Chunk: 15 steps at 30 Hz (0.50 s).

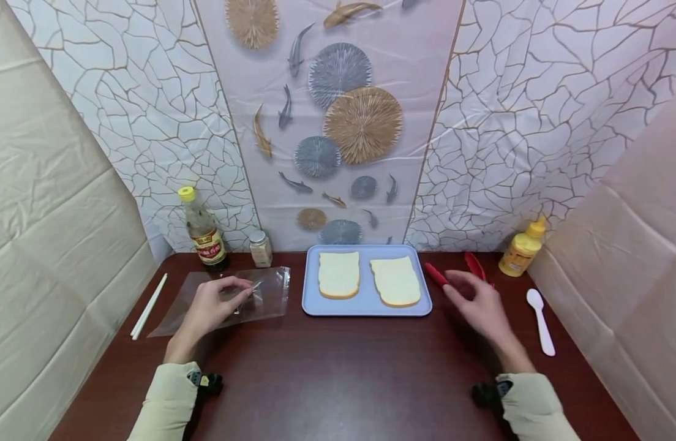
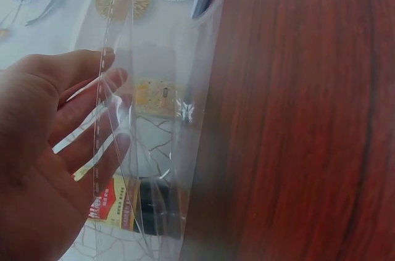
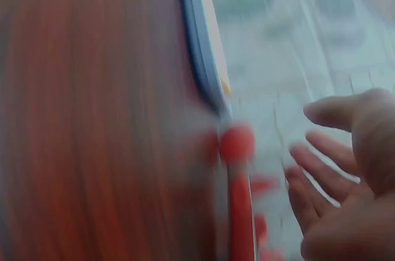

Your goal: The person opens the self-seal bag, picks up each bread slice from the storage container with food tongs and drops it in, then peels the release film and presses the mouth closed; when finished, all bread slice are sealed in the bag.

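Note:
On the left of the table lies a clear plastic bag (image 1: 274,294). My left hand (image 1: 212,309) pinches it, and in the left wrist view the fingers show through the film. Right of the bag, a light blue tray (image 1: 365,309) bears two slices of bread, a left slice (image 1: 338,275) and a right slice (image 1: 396,281). Over red tongs (image 1: 436,274) to the right of the tray hovers my right hand (image 1: 479,308), its thumb and fingers apart and nothing between them. The hand hides part of the tongs, which blur in the right wrist view.
A sauce bottle (image 1: 207,242) with a yellow cap and a small jar (image 1: 260,250) stand at the back left. White chopsticks (image 1: 149,306) lie at the left edge. On the right are a yellow squeeze bottle (image 1: 521,249) and a white spoon (image 1: 540,321). Fabric walls surround the table.

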Available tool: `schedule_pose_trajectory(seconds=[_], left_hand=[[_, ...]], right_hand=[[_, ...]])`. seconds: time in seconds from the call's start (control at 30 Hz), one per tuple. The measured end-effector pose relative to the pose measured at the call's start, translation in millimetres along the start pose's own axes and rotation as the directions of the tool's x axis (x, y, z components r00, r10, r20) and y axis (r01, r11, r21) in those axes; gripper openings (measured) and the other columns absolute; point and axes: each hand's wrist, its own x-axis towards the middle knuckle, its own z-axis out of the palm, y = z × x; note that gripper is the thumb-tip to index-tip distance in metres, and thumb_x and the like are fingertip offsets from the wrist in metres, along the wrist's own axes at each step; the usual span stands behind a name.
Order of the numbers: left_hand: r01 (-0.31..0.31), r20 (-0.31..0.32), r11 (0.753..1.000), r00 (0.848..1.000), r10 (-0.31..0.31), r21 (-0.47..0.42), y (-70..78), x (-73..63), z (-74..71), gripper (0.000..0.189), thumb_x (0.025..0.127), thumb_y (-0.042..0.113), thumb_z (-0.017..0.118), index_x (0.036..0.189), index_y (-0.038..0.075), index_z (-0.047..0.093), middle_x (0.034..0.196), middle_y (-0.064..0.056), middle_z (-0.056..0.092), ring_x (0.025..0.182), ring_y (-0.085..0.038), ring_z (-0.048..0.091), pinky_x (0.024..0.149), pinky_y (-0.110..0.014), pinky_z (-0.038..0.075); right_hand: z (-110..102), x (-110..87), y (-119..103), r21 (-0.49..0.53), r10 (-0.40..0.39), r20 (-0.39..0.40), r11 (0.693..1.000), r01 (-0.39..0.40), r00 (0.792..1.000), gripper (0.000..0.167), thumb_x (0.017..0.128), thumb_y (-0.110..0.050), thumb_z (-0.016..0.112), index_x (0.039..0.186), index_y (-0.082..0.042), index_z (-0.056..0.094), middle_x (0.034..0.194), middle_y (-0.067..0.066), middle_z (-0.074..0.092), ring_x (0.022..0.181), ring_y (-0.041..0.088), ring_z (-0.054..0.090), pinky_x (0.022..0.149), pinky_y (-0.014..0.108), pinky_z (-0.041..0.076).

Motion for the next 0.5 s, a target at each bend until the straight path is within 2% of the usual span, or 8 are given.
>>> schedule_pose_trajectory(seconds=[0.1, 0.2, 0.27, 0.4, 0.5], left_hand=[[-0.004, -0.012, 1.000, 1.000, 0.004, 0.002, -0.1, -0.8, 0.3, 0.008, 0.098, 0.026, 0.083, 0.107, 0.024, 0.084, 0.102, 0.004, 0.084, 0.076, -0.018, 0.067, 0.070, -0.033, 0.053], [-0.001, -0.015, 1.000, 1.000, 0.001, -0.003, 0.7, -1.6, 0.0, 0.008, 0.098, 0.025, 0.084, 0.106, 0.024, 0.084, 0.100, 0.005, 0.084, 0.070, -0.019, 0.064, 0.066, -0.025, 0.049], [0.000, -0.013, 1.000, 1.000, 0.000, -0.010, 1.1, -1.9, 0.2, 0.008, 0.098, 0.024, 0.084, 0.106, 0.024, 0.084, 0.099, 0.004, 0.084, 0.069, -0.019, 0.062, 0.064, -0.023, 0.047], [-0.012, -0.015, 1.000, 1.000, 0.012, -0.008, 1.9, -1.5, 1.6, 0.007, 0.098, 0.021, 0.084, 0.105, 0.021, 0.083, 0.096, 0.002, 0.083, 0.065, -0.019, 0.059, 0.061, -0.024, 0.045], [-0.009, -0.011, 1.000, 1.000, 0.009, -0.005, 3.0, -0.8, 2.3, 0.007, 0.098, 0.021, 0.083, 0.105, 0.021, 0.083, 0.095, 0.003, 0.083, 0.065, -0.020, 0.059, 0.061, -0.025, 0.046]], right_hand=[[-24, 1.3, 20, -0.082, 0.114, -0.044, 0.990, -0.117, 0.993, 0.061, 0.099, -0.033, 0.081, 0.147, -0.002, 0.061, 0.145, 0.028, 0.064, 0.134, 0.045, 0.058, 0.109, 0.057, 0.046], [-34, 1.5, 34, -0.137, 0.218, 0.013, 0.967, -0.215, 0.976, 0.088, 0.096, -0.045, 0.083, 0.158, 0.004, 0.044, 0.152, 0.037, 0.050, 0.140, 0.052, 0.047, 0.112, 0.070, 0.040], [-36, 0.9, 41, -0.167, 0.272, 0.069, 0.952, -0.258, 0.960, 0.101, 0.094, -0.048, 0.083, 0.162, 0.007, 0.034, 0.155, 0.041, 0.043, 0.140, 0.055, 0.042, 0.112, 0.072, 0.038], [-37, -0.7, 46, -0.210, 0.355, 0.121, 0.922, -0.325, 0.927, 0.114, 0.092, -0.050, 0.084, 0.165, 0.011, 0.022, 0.157, 0.045, 0.035, 0.142, 0.059, 0.036, 0.114, 0.075, 0.035], [-41, -1.3, 47, -0.267, 0.387, 0.144, 0.902, -0.340, 0.911, 0.118, 0.090, -0.052, 0.085, 0.163, 0.015, 0.021, 0.155, 0.047, 0.035, 0.141, 0.060, 0.037, 0.117, 0.075, 0.036]])
